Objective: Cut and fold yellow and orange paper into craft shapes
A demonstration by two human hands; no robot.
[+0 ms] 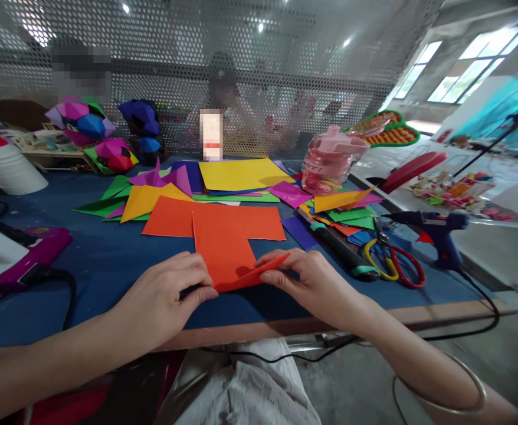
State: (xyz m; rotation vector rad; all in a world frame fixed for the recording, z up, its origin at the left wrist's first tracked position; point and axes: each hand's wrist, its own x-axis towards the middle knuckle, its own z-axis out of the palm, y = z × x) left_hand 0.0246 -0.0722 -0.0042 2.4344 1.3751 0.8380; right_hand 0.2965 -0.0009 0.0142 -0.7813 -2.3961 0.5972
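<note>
An orange paper sheet (223, 239) lies near the table's front edge, its right front corner lifted and bent over. My right hand (303, 280) pinches that raised corner between thumb and fingers. At the sheet's left front corner, my left hand (174, 289) closes its thumb and fingers on the edge. Beneath and behind it are more orange sheets (265, 221), one showing at each side. Yellow-orange folded paper (146, 203) and green pieces (115, 198) lie to the back left. A yellow sheet (241, 174) tops a stack farther back.
On the right are a box cutter (343, 248), scissors (394, 260) and a blue glue gun (440, 230) with a trailing cord. A pink bottle (327, 162) stands behind them. Leftward are a magenta tool (49, 245), stacked paper cups (11, 168) and faceted paper balls (82, 121).
</note>
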